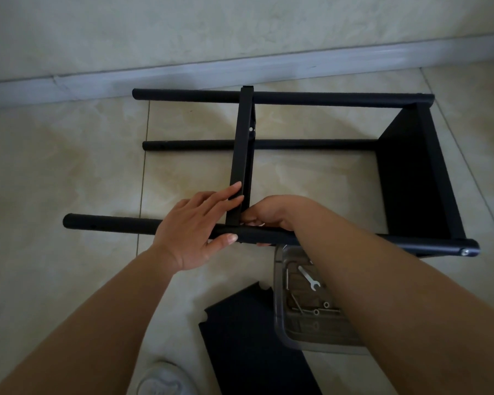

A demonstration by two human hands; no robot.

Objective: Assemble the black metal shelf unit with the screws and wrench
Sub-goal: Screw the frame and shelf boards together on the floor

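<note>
The black shelf unit lies on its side on the tiled floor, with an end panel (pixel 411 172) at the right. A middle shelf panel (pixel 241 143) stands edge-up between the far pole (pixel 325 98) and the near pole (pixel 111 225). My left hand (pixel 191 232) rests on the near pole, its straight fingers touching the middle panel's near end and its thumb on the pole. My right hand (pixel 271 216) is curled at the joint of panel and near pole, fingers on both sides of the pole. Anything it pinches there is hidden. A silver wrench (pixel 308 277) lies in a clear tray (pixel 280 317).
The tray, partly under my right forearm, also holds several screws and washers. A loose black shelf panel (pixel 248 337) lies on the floor beside it. A white shoe (pixel 163 380) shows at the bottom edge. The wall's skirting (pixel 183 72) runs just behind the unit.
</note>
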